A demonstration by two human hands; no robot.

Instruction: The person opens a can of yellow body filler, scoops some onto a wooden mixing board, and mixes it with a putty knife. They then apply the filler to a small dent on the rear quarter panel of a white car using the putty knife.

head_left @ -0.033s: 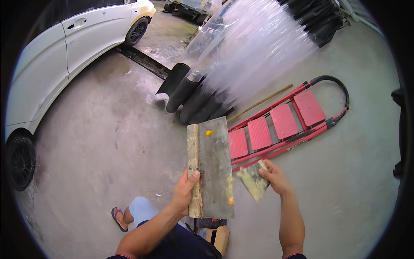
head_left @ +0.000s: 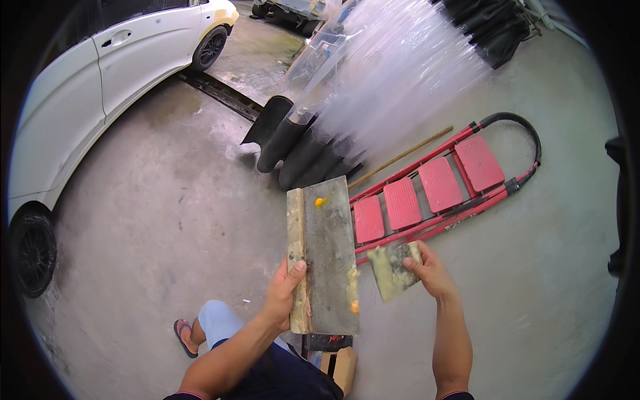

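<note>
My left hand (head_left: 285, 293) grips a putty board (head_left: 328, 257), a flat grey plate with a worn wooden strip along its left edge. The thumb lies across the wood; the other fingers are hidden behind. An orange-yellow dab sits near the board's top, with pale yellow putty and an orange dab at its lower right edge. Just right of the board, my right hand (head_left: 433, 270) pinches a thin, dark, squarish putty spreader (head_left: 395, 272) smeared with pale yellow putty. A gap separates spreader and board.
A white car (head_left: 127, 73) stands at left. Ahead hang clear plastic sheets (head_left: 400, 73) with black lower ends (head_left: 293, 147). A red folding stepladder (head_left: 440, 183) lies on the floor beside a wooden stick (head_left: 407, 155). An open cardboard box (head_left: 343, 370) is near my body.
The spreader in my right hand has turned and risen slightly, showing more of its dark face. The board has shifted a little left and up in view.
</note>
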